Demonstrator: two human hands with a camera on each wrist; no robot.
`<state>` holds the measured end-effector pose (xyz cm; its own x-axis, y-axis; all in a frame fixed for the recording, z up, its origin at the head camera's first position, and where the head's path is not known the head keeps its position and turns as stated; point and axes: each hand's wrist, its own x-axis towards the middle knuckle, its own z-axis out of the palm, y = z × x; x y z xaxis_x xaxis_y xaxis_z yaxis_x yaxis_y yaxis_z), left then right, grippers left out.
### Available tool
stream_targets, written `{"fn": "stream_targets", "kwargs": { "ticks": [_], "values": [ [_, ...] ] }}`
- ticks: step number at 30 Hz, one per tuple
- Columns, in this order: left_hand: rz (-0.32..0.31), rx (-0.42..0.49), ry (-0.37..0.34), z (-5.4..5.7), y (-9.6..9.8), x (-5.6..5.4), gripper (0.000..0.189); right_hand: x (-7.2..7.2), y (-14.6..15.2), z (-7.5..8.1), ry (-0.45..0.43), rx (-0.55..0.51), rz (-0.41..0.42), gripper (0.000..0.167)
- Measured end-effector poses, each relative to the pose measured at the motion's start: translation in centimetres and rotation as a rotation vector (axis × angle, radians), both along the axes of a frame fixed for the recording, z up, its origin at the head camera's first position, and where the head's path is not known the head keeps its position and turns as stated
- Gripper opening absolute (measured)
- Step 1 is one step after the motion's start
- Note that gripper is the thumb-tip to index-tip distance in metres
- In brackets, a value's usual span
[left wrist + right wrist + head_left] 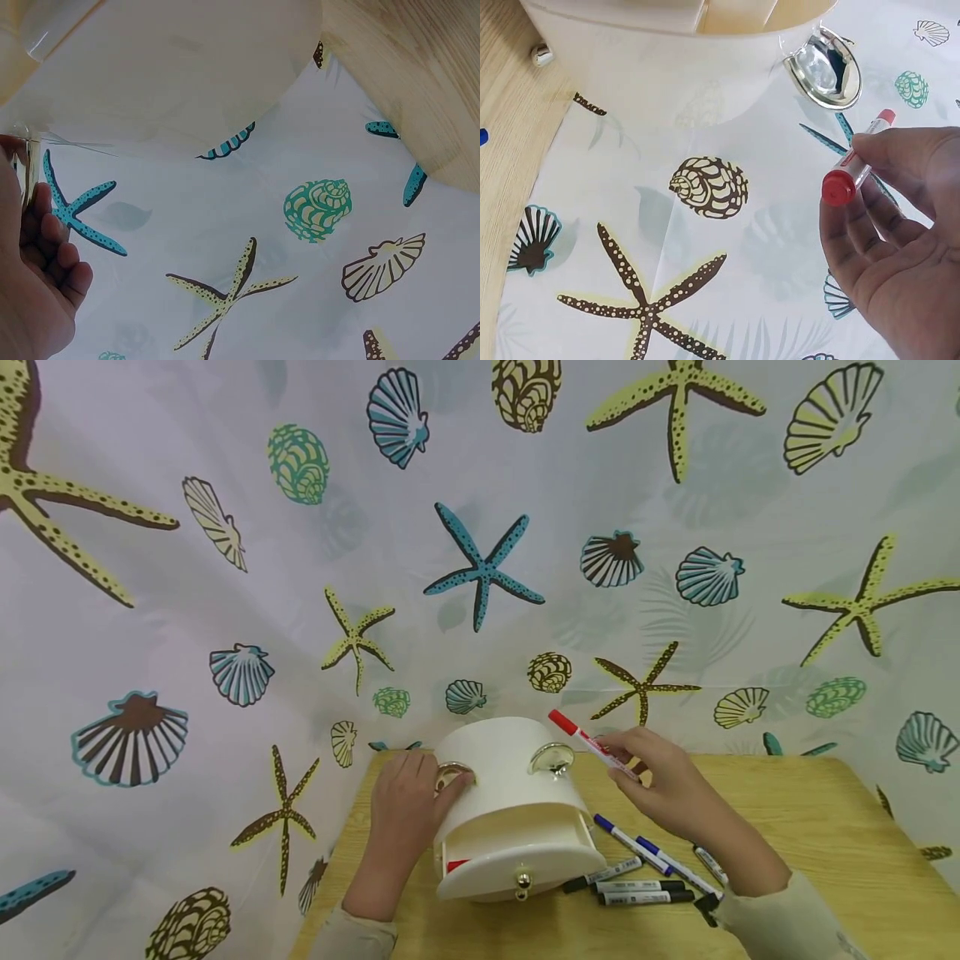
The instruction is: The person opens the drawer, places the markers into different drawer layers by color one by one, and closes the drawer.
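Note:
A white rounded box [502, 772] stands on the table with its drawer [487, 878] pulled out. Something red [457, 865] shows at the drawer's left end; its kind is mostly hidden. My left hand [401, 802] grips the shiny ring-shaped handle [454, 770] on the box's left side, seen edge-on in the left wrist view. Raised to the right of the box, my right hand [667, 777] pinches a red-and-white marker [588, 743] between thumb and fingers. The marker slants, red end up and left, near the right ring-shaped handle [551, 760].
Several blue and black markers lie loose on the wooden table [795, 827], among them a blue marker [633, 843] and a black marker [647, 898], right of the drawer. A round gold knob [522, 882] sticks out from the drawer front. A patterned cloth [480, 677] hangs behind.

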<state>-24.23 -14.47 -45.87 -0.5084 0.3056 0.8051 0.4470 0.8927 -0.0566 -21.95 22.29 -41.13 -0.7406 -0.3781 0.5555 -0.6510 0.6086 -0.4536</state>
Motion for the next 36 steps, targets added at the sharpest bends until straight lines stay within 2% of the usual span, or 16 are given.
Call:
{"fn": "stream_targets", "kwargs": {
  "ticks": [4,7,12,17,24,30,36],
  "values": [
    [0.009,0.001,-0.010,0.1,0.0,-0.1,0.057,0.4,-1.0,0.0,0.010,0.004,0.115,0.044],
    [0.016,0.000,-0.013,0.1,0.1,-0.1,0.058,0.8,-1.8,-0.1,-0.015,0.028,0.186,0.044],
    [0.016,0.005,-0.012,0.2,0.2,-0.1,0.059,1.2,-3.0,-0.4,-0.014,0.059,0.260,0.038],
    [0.019,0.024,-0.055,0.4,0.4,-0.1,0.059,1.3,-4.1,-0.6,-0.006,0.079,0.321,0.034],
    [0.024,0.033,-0.099,0.6,0.7,0.1,0.059,1.3,-5.2,-0.7,-0.020,0.080,0.356,0.033],
    [0.014,0.042,-0.088,0.4,0.7,0.1,0.059,1.5,-5.0,-0.7,-0.033,0.021,0.368,0.031],
    [0.015,0.035,-0.070,0.3,0.5,0.2,0.057,2.5,-4.3,-0.5,-0.012,-0.060,0.336,0.024]
  ]
}}
